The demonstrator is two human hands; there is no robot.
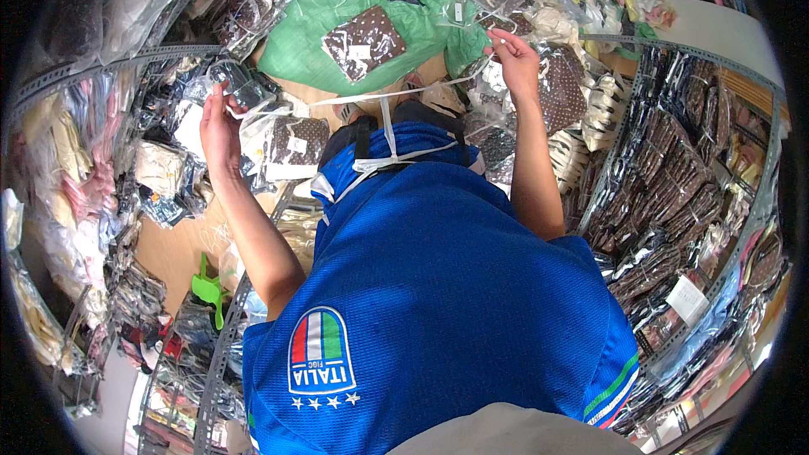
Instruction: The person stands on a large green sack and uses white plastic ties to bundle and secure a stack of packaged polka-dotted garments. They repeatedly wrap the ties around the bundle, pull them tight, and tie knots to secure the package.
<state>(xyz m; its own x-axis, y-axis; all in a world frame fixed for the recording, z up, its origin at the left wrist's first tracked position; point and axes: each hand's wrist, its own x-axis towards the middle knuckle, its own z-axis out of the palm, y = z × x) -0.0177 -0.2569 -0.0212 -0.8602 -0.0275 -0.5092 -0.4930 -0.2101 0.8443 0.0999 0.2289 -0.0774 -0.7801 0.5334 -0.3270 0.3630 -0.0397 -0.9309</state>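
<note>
A long white plastic strap (341,101) runs between my two hands, in front of my body. My left hand (221,128) is closed on its left end, fingers pinched together. Higher up and further right, my right hand (514,63) pinches the other end. From the strap's middle a strand drops to a white knot (368,166), where further white bands cross blue fabric (421,136) by my waist. I cannot tell whether this fabric is a bundle or part of my clothing. Beyond the strap, a brown patterned garment in a clear bag (362,44) rests on a green plastic sheet (297,44).
Metal shelf frames (221,362) stand close on both sides. Bagged dark brown clothes (666,168) fill the right shelves; bagged pale and pink clothes (80,177) hang at left. A bright green plastic tool (207,288) is at lower left. More bagged clothes lie around the green sheet.
</note>
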